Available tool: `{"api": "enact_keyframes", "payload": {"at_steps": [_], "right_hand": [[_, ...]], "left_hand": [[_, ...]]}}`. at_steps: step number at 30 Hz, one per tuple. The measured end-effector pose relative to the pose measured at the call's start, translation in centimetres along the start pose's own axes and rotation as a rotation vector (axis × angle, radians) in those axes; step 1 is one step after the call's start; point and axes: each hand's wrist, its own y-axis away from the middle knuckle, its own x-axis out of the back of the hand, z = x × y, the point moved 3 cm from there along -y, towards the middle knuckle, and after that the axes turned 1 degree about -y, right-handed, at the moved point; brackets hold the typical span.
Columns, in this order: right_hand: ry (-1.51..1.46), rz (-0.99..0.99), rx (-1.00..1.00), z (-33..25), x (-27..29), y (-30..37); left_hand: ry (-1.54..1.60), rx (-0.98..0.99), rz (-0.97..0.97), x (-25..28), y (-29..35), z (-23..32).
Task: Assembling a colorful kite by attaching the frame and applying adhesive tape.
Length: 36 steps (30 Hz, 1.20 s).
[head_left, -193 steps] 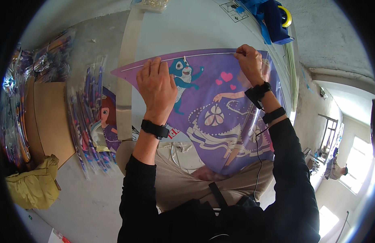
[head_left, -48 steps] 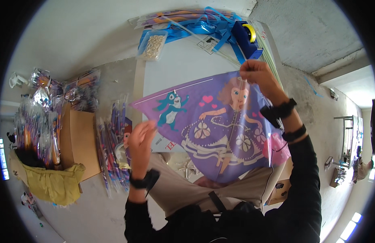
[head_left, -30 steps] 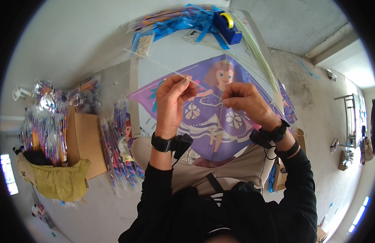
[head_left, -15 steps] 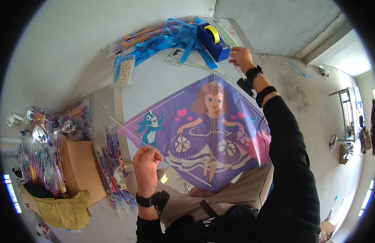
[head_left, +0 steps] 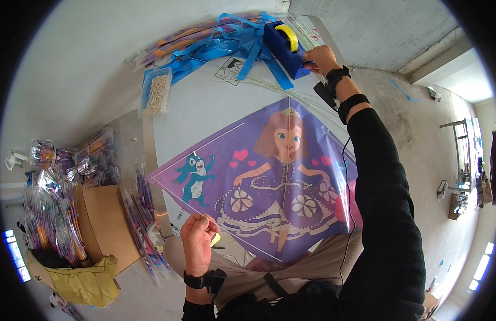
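A purple diamond-shaped kite printed with a princess and a blue rabbit lies before me, its near tip over my lap. A thin white rod runs along its lower left edge. My left hand is closed in a pinch on this rod at the kite's edge; the fingertips partly hide the spot. Beyond the kite's far tip stands a blue tape dispenser with a yellow-cored roll. My right hand is at its cutting end, fingers bent together on the tape, which hardly shows.
Blue ribbons and packed kites lie along the table's far edge. A clear box of small pale pieces sits at the far left. Thin rods lie near the dispenser. Left on the floor are an open carton and bagged kites.
My right hand has closed in on the dispenser's cutting end. My left hand has moved slightly nearer to me, and the rod now lies along the kite's edge rather than across its corner.
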Motion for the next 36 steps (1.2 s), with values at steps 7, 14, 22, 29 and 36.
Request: {"api": "enact_keyframes", "payload": {"at_steps": [7,14,22,29,36], "right_hand": [[-0.282,-0.068,-0.004,1.4,0.6,0.5],[-0.443,-0.33,-0.036,4.4,5.5,10.7],[-0.506,-0.371,-0.15,10.6,13.4,27.3],[-0.637,-0.358,-0.136,13.6,15.0,34.3],[-0.702,-0.337,-0.13,15.7,15.0,34.2]], "left_hand": [[-0.01,-0.024,-0.046,-1.2,0.1,1.2],[-0.135,-0.068,-0.137,-5.9,-0.9,4.1],[-0.263,0.133,-0.528,-17.5,-9.5,1.7],[-0.358,0.144,-0.524,-26.7,-14.4,-2.5],[-0.512,0.126,-0.494,-29.8,-16.0,-4.8]]}}
